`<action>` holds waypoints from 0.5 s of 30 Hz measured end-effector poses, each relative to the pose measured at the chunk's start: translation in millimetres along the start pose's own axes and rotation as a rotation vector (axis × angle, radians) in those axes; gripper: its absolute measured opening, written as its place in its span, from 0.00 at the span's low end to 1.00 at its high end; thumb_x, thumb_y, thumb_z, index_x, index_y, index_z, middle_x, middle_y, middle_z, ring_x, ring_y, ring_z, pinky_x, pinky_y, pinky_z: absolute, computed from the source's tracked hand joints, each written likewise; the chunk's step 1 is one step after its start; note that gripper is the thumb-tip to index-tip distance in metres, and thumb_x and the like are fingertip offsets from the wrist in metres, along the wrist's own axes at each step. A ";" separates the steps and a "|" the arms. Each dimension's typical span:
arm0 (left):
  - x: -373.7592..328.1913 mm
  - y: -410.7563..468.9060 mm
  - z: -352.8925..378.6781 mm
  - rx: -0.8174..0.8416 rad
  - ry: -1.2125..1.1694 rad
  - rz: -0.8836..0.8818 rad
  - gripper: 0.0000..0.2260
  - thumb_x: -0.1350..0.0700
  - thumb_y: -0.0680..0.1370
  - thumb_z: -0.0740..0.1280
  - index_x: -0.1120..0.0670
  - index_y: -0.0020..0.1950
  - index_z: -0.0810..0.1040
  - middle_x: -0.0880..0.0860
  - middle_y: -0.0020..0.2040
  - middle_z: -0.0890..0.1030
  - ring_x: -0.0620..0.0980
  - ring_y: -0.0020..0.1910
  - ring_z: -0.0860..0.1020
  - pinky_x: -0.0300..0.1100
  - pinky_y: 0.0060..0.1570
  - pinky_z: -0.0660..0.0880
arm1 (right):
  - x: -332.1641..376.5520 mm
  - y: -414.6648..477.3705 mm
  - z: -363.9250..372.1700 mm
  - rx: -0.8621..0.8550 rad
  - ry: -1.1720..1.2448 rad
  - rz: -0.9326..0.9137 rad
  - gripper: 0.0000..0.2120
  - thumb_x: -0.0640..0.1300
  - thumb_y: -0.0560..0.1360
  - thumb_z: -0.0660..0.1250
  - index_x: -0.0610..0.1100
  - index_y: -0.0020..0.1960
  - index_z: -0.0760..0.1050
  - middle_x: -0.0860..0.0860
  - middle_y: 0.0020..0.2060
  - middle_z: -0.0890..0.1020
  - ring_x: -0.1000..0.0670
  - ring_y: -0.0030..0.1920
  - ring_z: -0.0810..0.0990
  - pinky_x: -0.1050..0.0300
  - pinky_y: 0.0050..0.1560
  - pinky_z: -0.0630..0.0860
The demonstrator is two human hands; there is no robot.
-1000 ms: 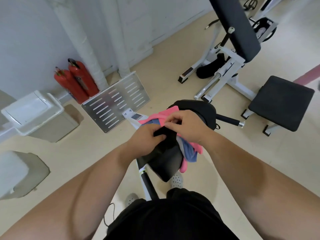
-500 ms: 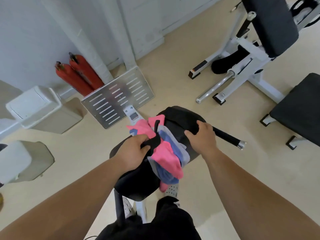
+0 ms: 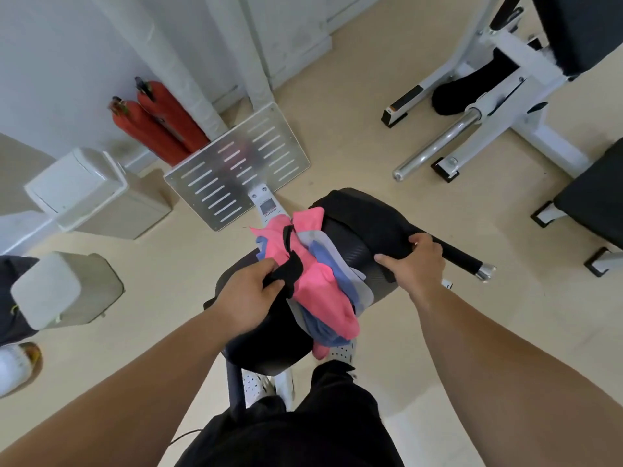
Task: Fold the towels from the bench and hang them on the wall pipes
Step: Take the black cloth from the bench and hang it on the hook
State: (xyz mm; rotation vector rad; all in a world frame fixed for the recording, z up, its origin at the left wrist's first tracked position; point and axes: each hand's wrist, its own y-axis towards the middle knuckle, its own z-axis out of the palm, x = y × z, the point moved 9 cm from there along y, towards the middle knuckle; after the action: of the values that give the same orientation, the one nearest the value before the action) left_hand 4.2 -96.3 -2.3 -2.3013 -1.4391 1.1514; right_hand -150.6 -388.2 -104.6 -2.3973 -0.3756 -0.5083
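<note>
A pile of towels lies across the black bench pad: a pink towel on top, with a blue towel and a pale grey towel under it. My left hand is closed on a black strip of cloth that runs over the pink towel. My right hand grips the pad's right edge, beside a black handle bar, apart from the towels. Two white wall pipes rise at the back.
Two red fire extinguishers stand by the pipes, with a slotted metal plate and a white bin near them. A white-framed weight bench and a black seat fill the right. Another person's shoe shows at left.
One second ago both hands were together on the pile. My right hand has moved right onto the pad's edge, while the left keeps the black strip. The view has come closer.
</note>
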 end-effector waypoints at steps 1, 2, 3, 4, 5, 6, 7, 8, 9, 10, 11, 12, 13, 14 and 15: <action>2.7 -1.3 -0.7 0.006 -0.002 -0.004 0.05 0.58 0.80 0.66 0.56 0.45 0.73 0.57 0.40 0.79 0.60 0.44 0.77 0.53 0.49 0.73 | -0.2 3.2 1.1 0.025 -0.018 0.003 0.37 0.60 0.62 0.81 0.48 0.65 0.71 0.44 0.64 0.71 0.38 0.62 0.73 0.42 0.62 0.76; 4.8 -1.9 -1.6 0.011 0.001 -0.008 0.05 0.58 0.80 0.66 0.55 0.44 0.73 0.56 0.40 0.79 0.59 0.43 0.77 0.53 0.49 0.73 | 1.1 5.8 2.0 0.049 -0.045 -0.002 0.35 0.61 0.62 0.81 0.49 0.63 0.72 0.44 0.62 0.71 0.38 0.61 0.73 0.43 0.61 0.76; 6.4 -2.1 -2.4 0.012 0.005 -0.010 0.05 0.58 0.80 0.65 0.54 0.44 0.72 0.55 0.40 0.79 0.59 0.44 0.77 0.53 0.49 0.74 | 3.5 7.6 2.5 0.069 -0.078 -0.013 0.33 0.63 0.62 0.80 0.49 0.60 0.74 0.45 0.60 0.71 0.38 0.60 0.74 0.43 0.59 0.77; 7.4 -2.0 -3.2 0.012 0.009 -0.014 0.04 0.58 0.80 0.65 0.53 0.45 0.73 0.54 0.40 0.79 0.58 0.44 0.77 0.53 0.49 0.74 | 6.6 8.3 2.6 0.081 -0.114 -0.032 0.31 0.64 0.62 0.79 0.49 0.57 0.75 0.45 0.58 0.72 0.39 0.58 0.74 0.43 0.57 0.78; 8.5 -1.8 -3.8 0.008 0.009 -0.019 0.03 0.57 0.80 0.65 0.53 0.46 0.74 0.54 0.41 0.80 0.58 0.44 0.78 0.53 0.50 0.75 | 9.0 8.4 2.8 0.085 -0.152 -0.055 0.30 0.66 0.63 0.78 0.48 0.57 0.76 0.45 0.57 0.74 0.39 0.57 0.76 0.43 0.55 0.79; 9.7 -1.4 -4.1 0.003 0.008 -0.027 0.01 0.57 0.79 0.65 0.53 0.48 0.75 0.54 0.42 0.81 0.58 0.45 0.78 0.53 0.50 0.75 | 10.9 7.2 3.6 0.093 -0.184 -0.077 0.31 0.66 0.65 0.76 0.46 0.58 0.77 0.44 0.57 0.77 0.38 0.57 0.77 0.44 0.54 0.79; 11.2 -1.9 -3.9 -0.003 0.001 -0.033 0.02 0.57 0.79 0.64 0.53 0.49 0.76 0.54 0.43 0.81 0.58 0.46 0.78 0.54 0.51 0.75 | 12.4 5.0 4.7 0.101 -0.203 -0.097 0.32 0.66 0.67 0.74 0.44 0.61 0.76 0.43 0.57 0.80 0.38 0.58 0.78 0.45 0.55 0.79; 11.7 -3.2 -3.6 -0.009 -0.002 -0.033 0.03 0.56 0.79 0.64 0.54 0.50 0.76 0.54 0.43 0.81 0.58 0.46 0.78 0.54 0.51 0.76 | 13.2 2.5 5.9 0.103 -0.208 -0.113 0.33 0.65 0.70 0.73 0.43 0.65 0.75 0.44 0.59 0.81 0.39 0.60 0.79 0.47 0.56 0.78; 12.6 -5.3 -3.1 -0.013 -0.006 -0.033 0.04 0.55 0.79 0.64 0.54 0.50 0.76 0.55 0.43 0.81 0.58 0.46 0.78 0.54 0.51 0.76 | 14.9 -0.9 6.4 0.102 -0.202 -0.128 0.34 0.63 0.72 0.72 0.42 0.69 0.72 0.43 0.61 0.81 0.39 0.62 0.79 0.48 0.58 0.76; 14.3 -7.8 -2.9 -0.019 -0.007 -0.040 0.05 0.54 0.79 0.63 0.54 0.51 0.76 0.54 0.43 0.82 0.58 0.46 0.78 0.54 0.51 0.76 | 19.0 -4.6 6.5 0.105 -0.189 -0.149 0.34 0.61 0.74 0.71 0.42 0.72 0.70 0.43 0.64 0.80 0.39 0.64 0.78 0.48 0.59 0.75; 17.5 -10.4 -2.8 -0.026 -0.015 -0.051 0.06 0.55 0.79 0.63 0.55 0.53 0.76 0.54 0.44 0.82 0.57 0.47 0.79 0.54 0.52 0.76 | 25.3 -8.9 6.4 0.115 -0.171 -0.172 0.32 0.57 0.76 0.70 0.42 0.74 0.68 0.42 0.66 0.79 0.39 0.66 0.77 0.48 0.62 0.74; 19.9 -13.3 -3.7 -0.038 -0.027 -0.062 0.05 0.56 0.80 0.64 0.55 0.54 0.77 0.54 0.46 0.83 0.57 0.47 0.79 0.54 0.53 0.76 | 34.5 -13.2 5.3 0.124 -0.151 -0.207 0.31 0.54 0.77 0.69 0.42 0.75 0.67 0.42 0.68 0.78 0.39 0.67 0.76 0.48 0.63 0.73; 22.0 -16.1 -5.9 -0.057 -0.037 -0.069 0.05 0.58 0.80 0.64 0.55 0.55 0.77 0.54 0.46 0.83 0.57 0.48 0.79 0.53 0.52 0.76 | 47.2 -18.0 1.7 0.125 -0.134 -0.248 0.29 0.50 0.78 0.68 0.42 0.75 0.67 0.43 0.69 0.77 0.39 0.68 0.75 0.48 0.65 0.72; 24.2 -19.0 -9.1 -0.077 -0.039 -0.078 0.03 0.58 0.80 0.65 0.55 0.53 0.77 0.53 0.45 0.82 0.57 0.47 0.79 0.51 0.50 0.76 | 62.7 -22.8 -3.8 0.113 -0.118 -0.299 0.26 0.47 0.78 0.67 0.43 0.75 0.68 0.44 0.69 0.77 0.39 0.68 0.75 0.48 0.66 0.72; 25.5 -22.2 -13.8 -0.098 -0.040 -0.078 0.01 0.59 0.81 0.65 0.55 0.50 0.75 0.51 0.43 0.81 0.57 0.45 0.78 0.49 0.47 0.74 | 80.4 -28.5 -11.3 0.090 -0.104 -0.356 0.24 0.45 0.78 0.66 0.44 0.73 0.70 0.44 0.67 0.79 0.40 0.67 0.76 0.48 0.65 0.72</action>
State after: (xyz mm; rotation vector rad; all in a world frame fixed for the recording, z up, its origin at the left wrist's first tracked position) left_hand 4.4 -60.6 5.8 -2.2751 -1.6184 1.1349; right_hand -93.6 -363.4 -45.1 -2.2832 -0.8626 -0.5103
